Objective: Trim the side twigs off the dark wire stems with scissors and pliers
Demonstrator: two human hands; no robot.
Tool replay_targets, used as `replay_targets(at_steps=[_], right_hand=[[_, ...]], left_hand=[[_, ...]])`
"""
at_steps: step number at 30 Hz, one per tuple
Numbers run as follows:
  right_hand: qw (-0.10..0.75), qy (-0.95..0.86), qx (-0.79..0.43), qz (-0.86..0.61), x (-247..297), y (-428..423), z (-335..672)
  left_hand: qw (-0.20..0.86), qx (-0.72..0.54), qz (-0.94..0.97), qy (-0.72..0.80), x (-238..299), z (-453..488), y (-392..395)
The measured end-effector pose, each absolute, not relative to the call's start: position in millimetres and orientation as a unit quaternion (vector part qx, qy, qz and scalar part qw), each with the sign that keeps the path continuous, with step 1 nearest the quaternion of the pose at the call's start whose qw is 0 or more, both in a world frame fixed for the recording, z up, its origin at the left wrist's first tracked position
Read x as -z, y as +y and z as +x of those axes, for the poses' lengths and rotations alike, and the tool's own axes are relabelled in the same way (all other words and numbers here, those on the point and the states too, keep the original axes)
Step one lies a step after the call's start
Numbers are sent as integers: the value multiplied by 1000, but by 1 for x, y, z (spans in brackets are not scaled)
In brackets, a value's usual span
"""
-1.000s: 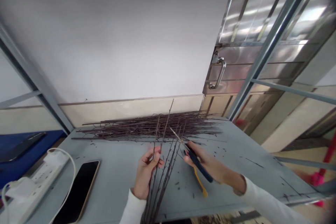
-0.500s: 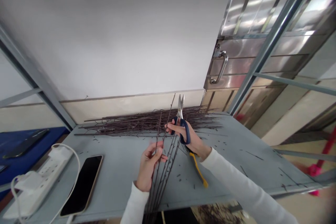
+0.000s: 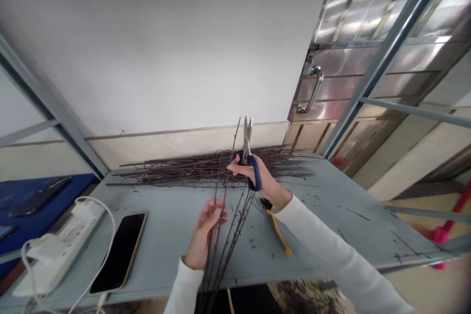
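My left hand is closed around thin dark twigs, near the front of the grey shelf. In my right hand is a pair of scissors with dark blue handles, its blades pointing up and a little apart. The right thumb and fingertips also touch one upright twig that rises from the left hand. Several more twigs slant between the hands, their lower ends past the shelf's front edge. Below my right wrist lies a cutting tool with a yellow handle.
A long pile of dark twigs lies along the wall at the back. Small cut bits dot the grey shelf. To the left are a phone and a white power strip with cables. Metal posts frame both sides.
Both hands have shifted slightly left, and the right hand has risen a little with the scissors and the upright twig. More of the yellow-handled tool's dark head shows now.
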State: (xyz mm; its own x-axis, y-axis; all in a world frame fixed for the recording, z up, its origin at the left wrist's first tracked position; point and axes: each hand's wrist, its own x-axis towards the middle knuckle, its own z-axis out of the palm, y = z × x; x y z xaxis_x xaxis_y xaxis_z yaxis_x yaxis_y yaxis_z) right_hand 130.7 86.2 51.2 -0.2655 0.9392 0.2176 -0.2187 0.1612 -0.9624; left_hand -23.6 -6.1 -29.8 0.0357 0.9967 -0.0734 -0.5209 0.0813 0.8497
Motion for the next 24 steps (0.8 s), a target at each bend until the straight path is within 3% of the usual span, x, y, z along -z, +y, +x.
replay_targets(at_steps=[24], right_hand=[[547, -567, -531, -311, -72, 82, 134]], left_hand=[[634, -625, 316, 328, 20, -32, -17]])
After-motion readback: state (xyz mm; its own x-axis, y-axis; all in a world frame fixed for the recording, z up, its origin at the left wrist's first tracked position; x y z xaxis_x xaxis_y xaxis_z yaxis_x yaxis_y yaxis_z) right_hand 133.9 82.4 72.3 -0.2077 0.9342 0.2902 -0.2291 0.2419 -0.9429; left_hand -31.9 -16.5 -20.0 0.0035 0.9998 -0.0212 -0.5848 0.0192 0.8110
